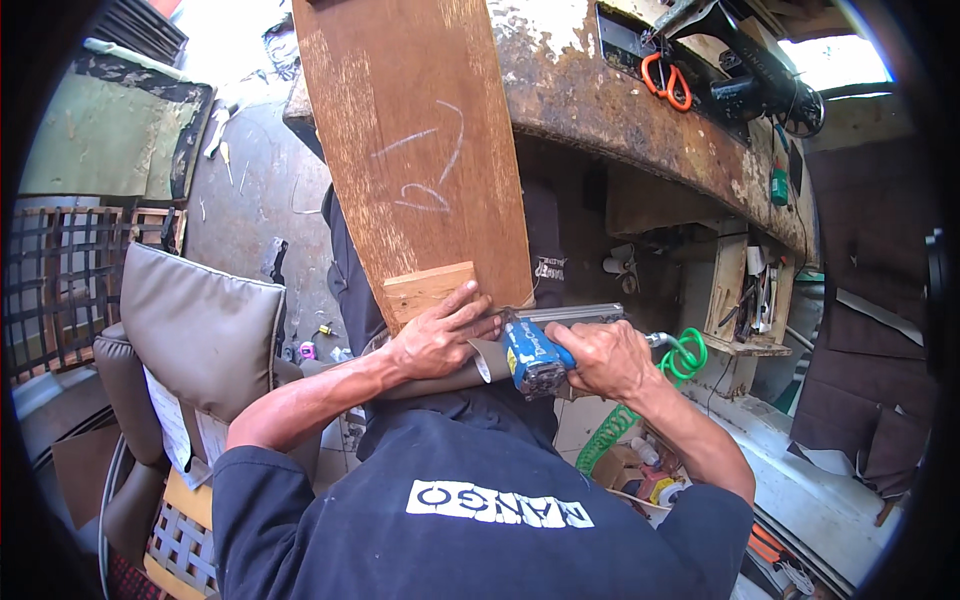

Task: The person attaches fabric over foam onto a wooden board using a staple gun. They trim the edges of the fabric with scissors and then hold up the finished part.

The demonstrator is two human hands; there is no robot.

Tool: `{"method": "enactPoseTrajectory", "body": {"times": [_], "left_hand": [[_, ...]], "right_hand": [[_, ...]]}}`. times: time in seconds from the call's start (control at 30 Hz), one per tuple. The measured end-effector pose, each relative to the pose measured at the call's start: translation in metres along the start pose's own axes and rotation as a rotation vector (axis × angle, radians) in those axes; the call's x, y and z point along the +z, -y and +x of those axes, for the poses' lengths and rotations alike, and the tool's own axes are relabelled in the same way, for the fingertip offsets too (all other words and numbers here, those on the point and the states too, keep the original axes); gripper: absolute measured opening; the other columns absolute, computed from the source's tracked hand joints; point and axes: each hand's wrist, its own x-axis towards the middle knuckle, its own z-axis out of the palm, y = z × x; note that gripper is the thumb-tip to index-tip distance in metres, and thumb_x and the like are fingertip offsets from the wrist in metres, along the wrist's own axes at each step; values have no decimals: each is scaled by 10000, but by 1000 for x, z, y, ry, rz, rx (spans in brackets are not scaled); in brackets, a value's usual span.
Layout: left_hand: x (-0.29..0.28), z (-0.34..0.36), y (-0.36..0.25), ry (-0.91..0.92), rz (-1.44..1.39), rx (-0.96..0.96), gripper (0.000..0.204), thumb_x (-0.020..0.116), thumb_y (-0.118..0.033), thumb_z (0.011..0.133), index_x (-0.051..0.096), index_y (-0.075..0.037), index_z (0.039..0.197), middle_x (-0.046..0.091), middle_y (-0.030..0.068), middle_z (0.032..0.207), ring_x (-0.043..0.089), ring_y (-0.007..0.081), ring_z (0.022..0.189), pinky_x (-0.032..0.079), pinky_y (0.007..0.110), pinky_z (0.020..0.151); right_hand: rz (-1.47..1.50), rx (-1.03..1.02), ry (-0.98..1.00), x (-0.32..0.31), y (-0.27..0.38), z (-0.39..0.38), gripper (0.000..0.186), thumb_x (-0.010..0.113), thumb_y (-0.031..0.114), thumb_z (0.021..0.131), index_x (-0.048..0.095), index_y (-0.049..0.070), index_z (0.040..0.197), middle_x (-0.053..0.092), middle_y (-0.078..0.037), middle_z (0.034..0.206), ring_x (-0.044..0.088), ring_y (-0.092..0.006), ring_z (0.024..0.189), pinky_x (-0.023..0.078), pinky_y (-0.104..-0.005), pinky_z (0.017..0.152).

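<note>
- My right hand (605,355) has its fingers wrapped round the handle of a blue air tool (535,350); I cannot tell whether one is on the trigger.
- My left hand (435,340) lies at the near end of the wooden panel (400,120), its fingers spread and bent; whether they pinch the brown material (440,383) there, I cannot tell.
- The panel slants away from my lap, its far part alongside the worn bench (580,90). With only one hand on it, I judge it could skid or twist under a push from the tool.
- The tool's front is just beside my left fingertips. A slip or an early squeeze could drive a fastener into them; that is the worst risk.
- If my left fingers ease off, the material could pucker or creep out of line.
- The small wooden block (430,285) near those fingers could get in the way of a better grip.
- The green coiled hose (690,352) could snag or tug the tool askew.
</note>
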Motion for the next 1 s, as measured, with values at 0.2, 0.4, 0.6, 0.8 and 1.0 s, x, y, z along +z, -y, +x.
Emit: {"method": "enactPoseTrajectory", "body": {"times": [0.2,0.4,0.6,0.8,1.0], "left_hand": [[4,-4,0,-24,-65,-15,557,664,-262,603,794,-3,1079,607,49,1476,384,296,1509,217,549,1297],[3,-3,3,28,-103,-10,541,657,-261,646,786,-22,1114,626,47,1451,412,294,1488,227,555,1291],[0,1,6,-34,7,52,459,616,-266,761,774,-69,1144,674,50,1377,456,287,1455,248,575,1276],[7,0,3,-35,-3,49,440,621,-251,779,771,-73,1154,682,48,1364,468,289,1450,263,573,1270],[4,3,4,-110,-76,47,373,661,-196,768,773,-61,1098,715,45,1307,520,302,1404,292,571,1256]], "right_hand": [[28,-40,98,-4,-3,-8,547,788,167,681,619,143,1200,692,-113,746,704,-352,660,577,-475,576],[16,8,51,8,-2,-9,528,788,163,685,625,143,1186,687,-105,740,702,-350,654,576,-472,575],[32,-10,148,-3,0,-13,493,796,155,680,633,146,1145,688,-107,740,706,-353,654,577,-474,574],[-14,32,70,17,3,-16,534,810,162,655,643,154,1163,680,-93,734,703,-331,641,574,-466,554],[79,-87,-396,-18,-35,-19,504,836,205,698,713,55,1164,692,-91,761,693,-279,635,576,-394,582]]}}
